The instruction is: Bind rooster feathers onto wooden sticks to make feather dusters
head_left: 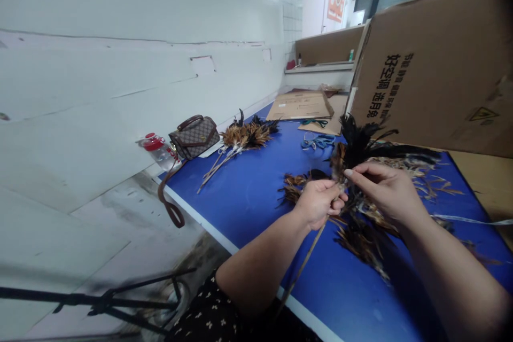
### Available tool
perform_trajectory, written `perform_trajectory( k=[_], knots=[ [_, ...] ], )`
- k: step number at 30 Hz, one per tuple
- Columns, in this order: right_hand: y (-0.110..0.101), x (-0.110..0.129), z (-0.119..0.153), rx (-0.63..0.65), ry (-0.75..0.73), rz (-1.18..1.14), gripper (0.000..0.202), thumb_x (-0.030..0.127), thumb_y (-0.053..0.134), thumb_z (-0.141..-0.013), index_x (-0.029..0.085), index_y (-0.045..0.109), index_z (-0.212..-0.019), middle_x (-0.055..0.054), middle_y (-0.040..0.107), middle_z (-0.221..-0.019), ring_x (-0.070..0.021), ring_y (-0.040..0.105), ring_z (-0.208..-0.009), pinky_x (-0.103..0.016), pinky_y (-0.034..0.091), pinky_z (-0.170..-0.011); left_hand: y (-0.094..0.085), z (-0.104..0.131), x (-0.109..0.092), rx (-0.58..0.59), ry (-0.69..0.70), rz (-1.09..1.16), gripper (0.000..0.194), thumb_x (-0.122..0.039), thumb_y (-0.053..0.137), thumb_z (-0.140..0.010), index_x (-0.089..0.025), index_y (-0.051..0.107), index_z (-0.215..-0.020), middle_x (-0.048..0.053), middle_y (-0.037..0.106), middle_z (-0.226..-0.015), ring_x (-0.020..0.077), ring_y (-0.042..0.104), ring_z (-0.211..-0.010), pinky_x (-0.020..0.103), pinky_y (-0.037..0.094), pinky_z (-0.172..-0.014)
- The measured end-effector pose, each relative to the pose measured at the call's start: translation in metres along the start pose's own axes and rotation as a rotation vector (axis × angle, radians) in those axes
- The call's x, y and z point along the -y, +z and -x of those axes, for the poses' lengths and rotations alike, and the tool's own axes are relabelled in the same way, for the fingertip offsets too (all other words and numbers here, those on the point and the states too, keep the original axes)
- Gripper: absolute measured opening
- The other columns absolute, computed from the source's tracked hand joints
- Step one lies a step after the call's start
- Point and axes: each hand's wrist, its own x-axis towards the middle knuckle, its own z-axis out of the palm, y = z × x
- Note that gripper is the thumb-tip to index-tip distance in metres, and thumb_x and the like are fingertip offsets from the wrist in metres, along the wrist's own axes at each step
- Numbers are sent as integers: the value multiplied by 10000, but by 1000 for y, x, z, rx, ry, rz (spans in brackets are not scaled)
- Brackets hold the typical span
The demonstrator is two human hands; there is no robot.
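A thin brown stick (303, 267) slants up from the table's front edge into my left hand (320, 202), whose fingers are wrapped round its upper part. Black and brown feathers (358, 139) stand up at the stick's top, above both hands. My right hand (387, 188) is pinched at the base of these feathers, thumb and forefinger together, close beside my left fingers. Exactly what lies between its fingertips is too small to make out. Loose brown and black feathers (360, 243) lie on the blue table (252, 192) under and around the hands.
Feathered sticks (248, 133) lie at the table's left, near a patterned handbag (195, 138) and a red-lidded bottle (158, 149). Blue-handled scissors (317, 141) and flat cardboard (300, 105) are farther back. A large cardboard box (441, 69) stands at the right; a white tape (473, 219) crosses below it.
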Motion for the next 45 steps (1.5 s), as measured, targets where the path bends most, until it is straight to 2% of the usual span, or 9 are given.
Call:
perform_trajectory(
  k=[5,12,19,28,33,36,38,43,45],
  knots=[
    [5,-13,-2,-73,20,-14,418,651,849,-811,238,800,-849,-33,738,-806,-197,618,-709,-326,484,-661,3,4,-2,8,-9,7,452,-458,895,-799,-126,598,-723,-6,512,-647,43,392,-524,222,182,-493],
    [12,-12,-2,-140,35,-39,348,571,872,-791,236,801,-854,-39,751,-831,-196,636,-727,-326,505,-679,7,6,-7,-7,13,89,206,-254,734,-837,-124,594,-758,39,573,-750,43,406,-513,226,162,-481],
    [14,-3,0,-124,22,15,310,542,832,-794,235,798,-816,-34,742,-792,-185,621,-700,-313,491,-651,6,5,-1,-32,61,6,447,-471,850,-849,-127,603,-706,-27,463,-594,45,376,-497,224,194,-487],
    [17,-4,-1,-124,22,49,385,581,828,-780,200,774,-798,-34,721,-735,-162,589,-616,-289,453,-564,4,3,2,-73,46,-51,453,-457,848,-872,-127,594,-695,-38,461,-585,39,372,-484,220,195,-480],
    [21,-1,0,-219,-5,50,310,479,825,-795,207,788,-940,-27,722,-758,-163,609,-635,-297,499,-609,1,2,2,-102,55,-86,443,-435,823,-905,-132,580,-694,-38,471,-600,28,351,-476,213,182,-473],
    [10,11,2,-260,-47,42,259,423,807,-855,217,757,-1003,-27,711,-797,-150,597,-642,-283,483,-604,-5,-1,-5,-136,80,-70,408,-382,784,-947,-126,585,-700,-48,443,-579,23,332,-468,207,166,-473],
    [-2,14,2,-137,-114,105,220,418,792,-890,215,745,-960,-35,715,-811,-152,597,-654,-285,474,-612,-11,-4,-11,-170,100,-44,382,-336,763,-965,-122,583,-705,-44,451,-593,21,332,-470,205,159,-471],
    [-14,-16,1,650,-246,461,166,295,660,-941,209,785,-874,-54,761,-849,-198,679,-768,-308,519,-731,-20,-8,-20,-189,128,5,335,-258,742,-973,-115,578,-718,-22,494,-653,19,351,-486,202,174,-470],
    [-7,-34,2,724,-231,666,172,186,632,-895,225,798,-868,-64,767,-897,-198,690,-780,-299,508,-730,-20,-8,-19,-177,128,6,332,-257,739,-975,-113,580,-721,-20,494,-662,19,354,-489,198,174,-471]
  ],
)
